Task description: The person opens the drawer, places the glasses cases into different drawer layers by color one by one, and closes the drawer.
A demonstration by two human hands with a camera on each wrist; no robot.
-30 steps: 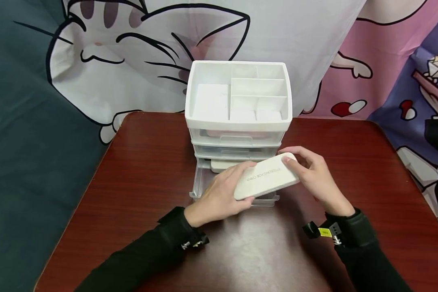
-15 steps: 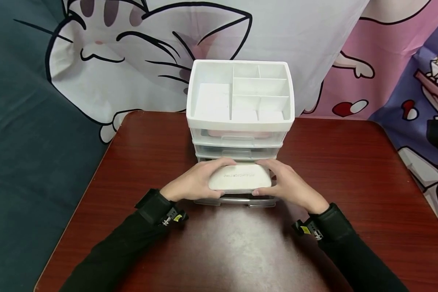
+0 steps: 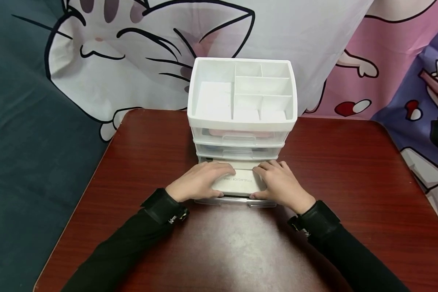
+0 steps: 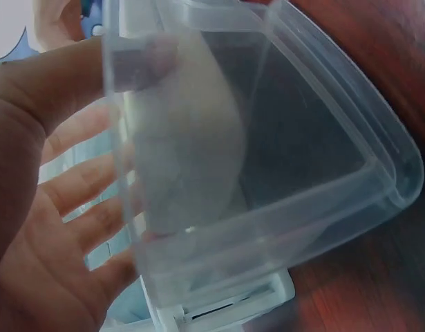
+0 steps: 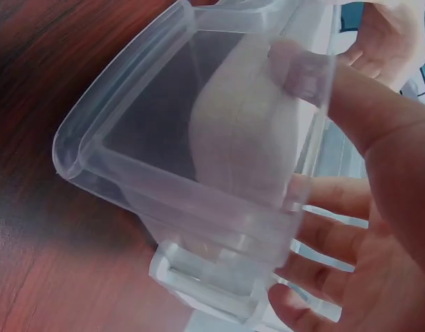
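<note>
A white case (image 3: 238,184) with small lettering lies low inside the clear bottom drawer (image 3: 237,201), which is pulled out of a white drawer unit. My left hand (image 3: 200,181) holds the case's left end, thumb at the near side and fingers at the far side. At the other end my right hand (image 3: 282,185) grips it the same way. Through the drawer's clear wall, the case (image 4: 198,124) shows in the left wrist view, my thumb reaching over the rim. The right wrist view shows the case's rounded end (image 5: 243,131) likewise. Its underside is partly hidden.
Behind the held case, another whitish item (image 3: 242,164) lies in the drawer. Above are two closed clear drawers (image 3: 239,152) and a divided top tray (image 3: 215,99). The unit stands at the back of a reddish-brown table (image 3: 138,162), before a printed cloth (image 3: 306,36).
The case was tilted above the drawer, then turned level between both hands. It has since come down into the drawer. My left hand moved from its near-left side to its left end.
</note>
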